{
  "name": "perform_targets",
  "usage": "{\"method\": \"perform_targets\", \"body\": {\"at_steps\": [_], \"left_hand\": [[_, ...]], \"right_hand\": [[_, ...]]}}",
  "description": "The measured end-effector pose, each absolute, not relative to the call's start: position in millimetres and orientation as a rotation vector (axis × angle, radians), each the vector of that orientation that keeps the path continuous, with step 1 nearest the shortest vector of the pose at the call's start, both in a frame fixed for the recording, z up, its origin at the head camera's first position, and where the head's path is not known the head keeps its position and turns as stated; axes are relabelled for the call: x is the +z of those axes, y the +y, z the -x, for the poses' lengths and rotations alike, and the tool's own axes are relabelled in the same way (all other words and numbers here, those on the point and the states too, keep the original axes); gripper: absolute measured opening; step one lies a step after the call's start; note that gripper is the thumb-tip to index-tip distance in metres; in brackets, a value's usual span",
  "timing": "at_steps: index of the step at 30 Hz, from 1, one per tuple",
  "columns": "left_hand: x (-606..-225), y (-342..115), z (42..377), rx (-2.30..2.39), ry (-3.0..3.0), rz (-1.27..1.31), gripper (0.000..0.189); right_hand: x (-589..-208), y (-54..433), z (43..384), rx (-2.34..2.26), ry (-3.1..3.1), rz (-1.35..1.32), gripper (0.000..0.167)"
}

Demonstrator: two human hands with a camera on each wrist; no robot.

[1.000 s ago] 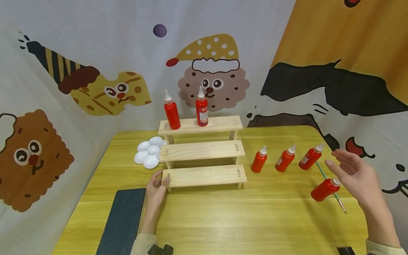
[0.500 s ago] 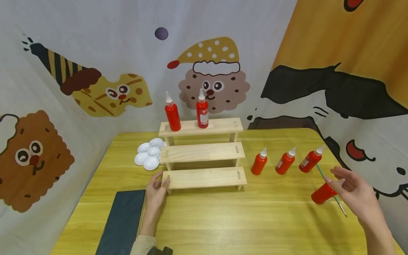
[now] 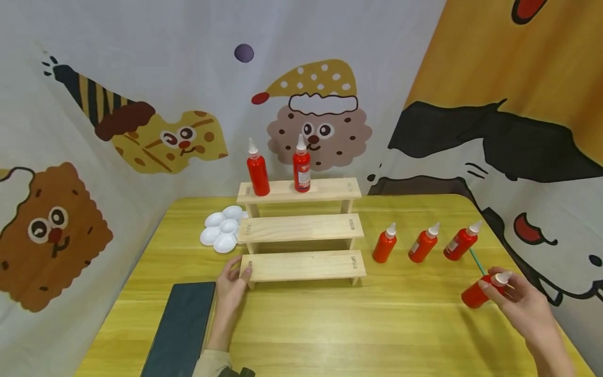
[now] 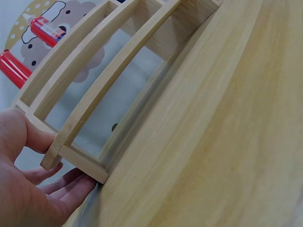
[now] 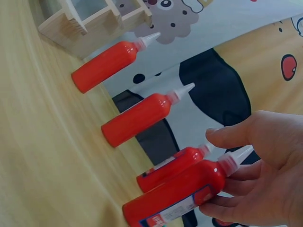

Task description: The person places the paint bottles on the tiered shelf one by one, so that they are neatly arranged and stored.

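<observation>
My left hand [image 3: 231,285] grips the left end of the lowest step of a three-tier wooden display rack [image 3: 301,266]. In the left wrist view its thumb lies on the step and its fingers curl beside the leg. At the right, my right hand [image 3: 525,303] is around a red paint bottle [image 3: 476,294] with a white nozzle cap. The right wrist view shows the fingers at that bottle's shoulder, with the thumb [image 5: 229,137] spread apart from it. Two more red bottles, left [image 3: 258,175] and right [image 3: 302,170], stand on the top step.
Right of the rack, several other red bottles [image 3: 384,246] stand in a row on the wooden table [image 3: 330,324]. A green-handled paintbrush [image 3: 477,262] lies partly hidden behind the gripped-at bottle. At left are a white flower-shaped palette [image 3: 221,230] and a dark flat case [image 3: 181,324].
My right hand has moved down and left, from beside the nearest right-hand bottle to around its upper part. My left hand stays on the rack. The bottles stand where they were.
</observation>
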State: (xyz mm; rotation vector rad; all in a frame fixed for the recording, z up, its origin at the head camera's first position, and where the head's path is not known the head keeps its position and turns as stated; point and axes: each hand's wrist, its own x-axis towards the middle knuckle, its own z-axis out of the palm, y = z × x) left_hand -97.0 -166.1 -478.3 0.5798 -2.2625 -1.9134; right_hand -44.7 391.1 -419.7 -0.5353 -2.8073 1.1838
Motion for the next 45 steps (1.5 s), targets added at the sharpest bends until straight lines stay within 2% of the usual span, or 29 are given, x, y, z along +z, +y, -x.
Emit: {"method": "perform_targets", "body": {"at_steps": [8,24,31,38,45], "left_hand": [[-479,-166,95,-1.899,-2.288,-0.59,0.046],[-477,-166,96,-1.92,-2.279,-0.575,0.047],[-479,-167,97,-1.929,-2.264,-0.582,0.047],[-478,-168,95,-1.931,-2.277,-0.574,0.05],[-478,-167,97,-1.928,-2.278,-0.573,0.049]], "right_hand": [[-431,392,47,1.296,-2.887,0.602,0.075],[-445,389,43,1.231,-2.835,0.662,0.074],[-437,382,44,1.164,-2.813,0.666,0.074],[-421,375,47,1.047,-2.691,0.531,0.063],[-400,365,51,1.017,-2.64,0.558,0.065]]}}
